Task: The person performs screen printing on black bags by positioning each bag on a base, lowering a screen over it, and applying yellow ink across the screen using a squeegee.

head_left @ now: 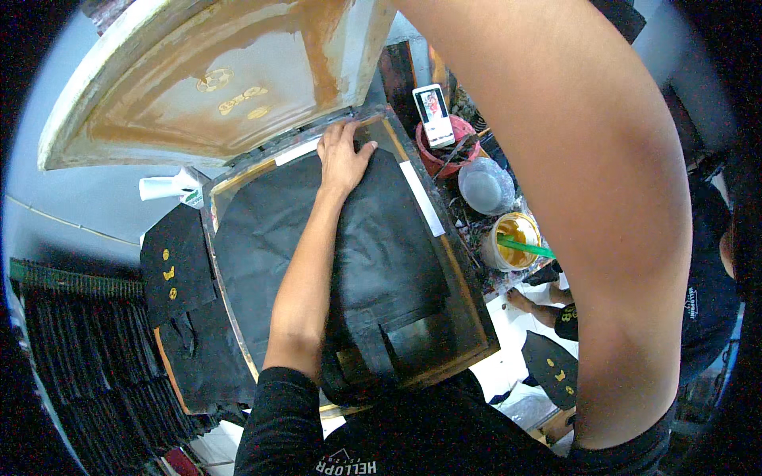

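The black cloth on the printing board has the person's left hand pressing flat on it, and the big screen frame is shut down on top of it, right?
Not quite. The head view shows the screen frame lifted up, not shut down. The left hand does press flat on the black cloth.

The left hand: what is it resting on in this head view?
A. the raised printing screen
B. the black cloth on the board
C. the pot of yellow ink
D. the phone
B: the left hand lies flat, fingers spread, on the black cloth at its far edge.
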{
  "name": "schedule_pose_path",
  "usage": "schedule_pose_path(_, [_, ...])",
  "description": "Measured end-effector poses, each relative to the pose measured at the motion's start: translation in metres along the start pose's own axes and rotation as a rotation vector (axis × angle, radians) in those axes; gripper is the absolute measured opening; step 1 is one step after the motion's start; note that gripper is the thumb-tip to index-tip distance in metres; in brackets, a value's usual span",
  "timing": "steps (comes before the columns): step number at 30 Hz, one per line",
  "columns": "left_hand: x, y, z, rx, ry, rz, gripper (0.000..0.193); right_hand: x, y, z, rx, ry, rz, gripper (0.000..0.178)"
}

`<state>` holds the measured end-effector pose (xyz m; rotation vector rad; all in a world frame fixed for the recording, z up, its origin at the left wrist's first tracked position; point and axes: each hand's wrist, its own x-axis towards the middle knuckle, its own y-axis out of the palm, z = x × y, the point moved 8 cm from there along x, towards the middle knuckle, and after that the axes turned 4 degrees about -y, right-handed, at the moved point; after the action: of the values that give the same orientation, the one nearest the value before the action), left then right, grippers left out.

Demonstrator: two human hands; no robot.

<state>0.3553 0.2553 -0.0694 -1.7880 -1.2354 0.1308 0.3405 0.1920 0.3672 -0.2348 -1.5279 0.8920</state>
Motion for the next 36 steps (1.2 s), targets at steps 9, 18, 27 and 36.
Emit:
schedule_pose_path(9, [-0.051, 0.02, -0.002, 0.288, -0.436, 0.374, 0.125, -0.008, -0.008, -0.002, 0.061, -0.074, 0.006, 0.032])
schedule_pose_path(18, [-0.044, 0.019, 0.001, 0.304, -0.473, 0.498, 0.137, -0.011, -0.003, -0.006, 0.043, -0.001, 0.019, 0.03])
schedule_pose_path(27, [-0.044, 0.02, 0.004, 0.235, -0.577, 0.441, 0.137, -0.007, 0.0, -0.004, 0.019, -0.039, 0.008, 0.032])
schedule_pose_path(36, [-0.042, 0.017, 0.005, 0.221, -0.607, 0.393, 0.139, -0.01, -0.003, -0.003, 0.024, -0.027, 0.039, 0.032])
